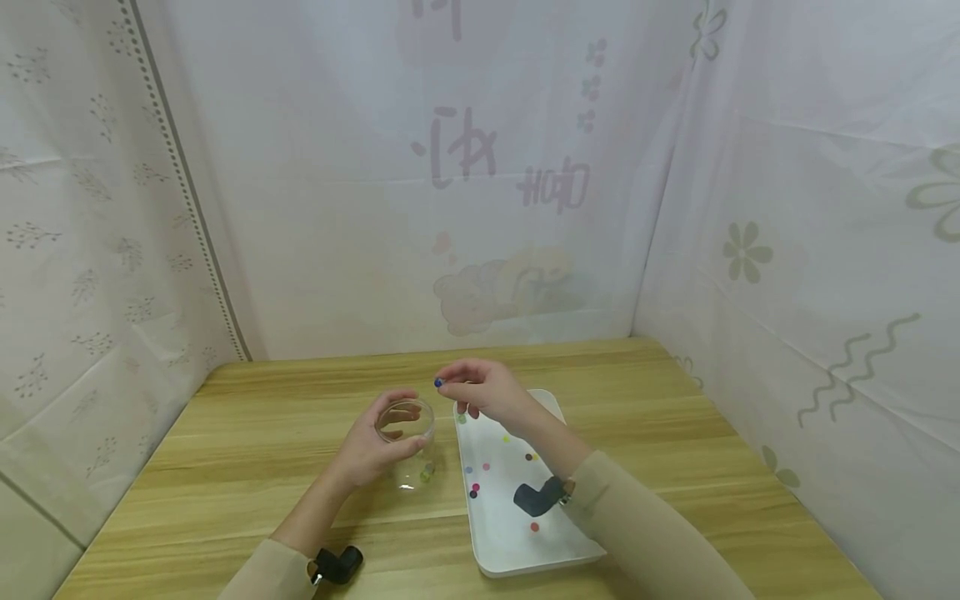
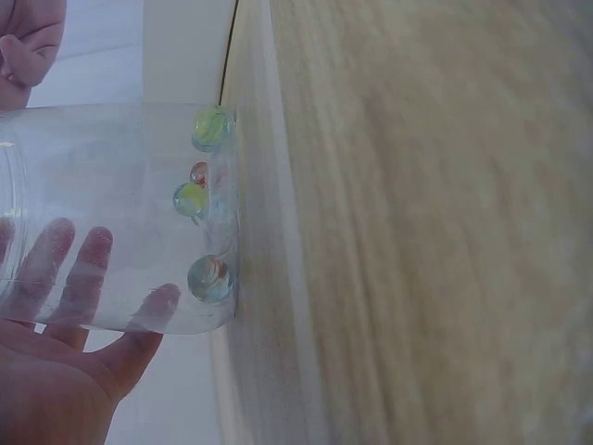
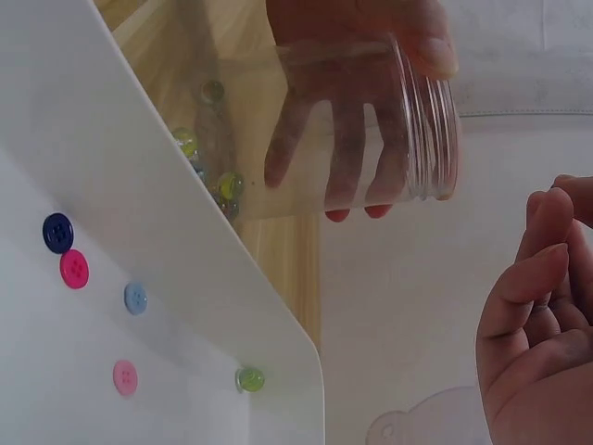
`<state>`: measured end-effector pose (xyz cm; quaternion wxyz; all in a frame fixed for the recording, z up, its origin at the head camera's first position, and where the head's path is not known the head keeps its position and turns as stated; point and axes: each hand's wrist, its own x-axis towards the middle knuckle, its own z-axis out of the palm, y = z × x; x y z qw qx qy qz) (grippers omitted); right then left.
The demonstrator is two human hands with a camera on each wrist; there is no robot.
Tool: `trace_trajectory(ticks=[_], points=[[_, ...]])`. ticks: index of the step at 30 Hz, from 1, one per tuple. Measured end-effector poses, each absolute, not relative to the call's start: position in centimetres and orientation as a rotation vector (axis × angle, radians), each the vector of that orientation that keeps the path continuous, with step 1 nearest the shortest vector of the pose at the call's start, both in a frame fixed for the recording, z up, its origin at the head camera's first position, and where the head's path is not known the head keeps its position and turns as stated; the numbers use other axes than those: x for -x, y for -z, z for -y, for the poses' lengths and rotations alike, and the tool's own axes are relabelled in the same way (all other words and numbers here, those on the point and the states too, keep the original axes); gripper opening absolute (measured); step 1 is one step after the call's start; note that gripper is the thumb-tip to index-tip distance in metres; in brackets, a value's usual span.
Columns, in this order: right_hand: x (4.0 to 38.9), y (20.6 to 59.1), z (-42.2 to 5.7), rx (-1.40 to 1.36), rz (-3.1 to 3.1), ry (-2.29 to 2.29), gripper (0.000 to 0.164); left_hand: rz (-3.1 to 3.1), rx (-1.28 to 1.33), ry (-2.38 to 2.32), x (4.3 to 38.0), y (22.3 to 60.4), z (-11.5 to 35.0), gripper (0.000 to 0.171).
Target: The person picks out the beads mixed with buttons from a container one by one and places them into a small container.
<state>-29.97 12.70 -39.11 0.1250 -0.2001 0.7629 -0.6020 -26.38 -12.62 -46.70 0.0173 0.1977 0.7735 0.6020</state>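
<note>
My left hand (image 1: pixel 372 443) grips a clear plastic jar (image 2: pixel 102 139) round its upper part, its mouth uncovered and its base down at the wooden table. Several glass marbles (image 2: pixel 211 280), some with yellow-green swirls, lie at the bottom of the jar. Up and to the right of the jar's rim, my right hand (image 1: pixel 487 392) pinches a small blue marble (image 1: pixel 438 382) between thumb and fingertips. In the right wrist view the fingers of that hand hide the marble. Beneath the right hand is a white tray (image 1: pixel 501 560).
In the tray lie loose buttons, among them a navy button (image 3: pixel 57 233), a bright pink button (image 3: pixel 74 269), a light blue button (image 3: pixel 135 298) and a red button (image 1: pixel 535 527). A green marble (image 3: pixel 249 379) sits near the tray's far edge. Curtains (image 1: pixel 360 208) surround the wooden table (image 1: pixel 300 400).
</note>
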Motion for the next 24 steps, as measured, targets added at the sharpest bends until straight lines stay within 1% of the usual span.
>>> trace_trajectory(ticks=[10, 24], points=[[29.6, 38.7, -11.6, 0.628, -2.189, 1.761, 0.029, -2.417, -0.627, -1.852, 26.3, 46.8, 12.8, 0.070], [29.0, 38.4, -10.6, 0.682, -2.178, 1.718, 0.024, -2.419, -0.634, -1.851, 26.2, 46.7, 12.7, 0.068]])
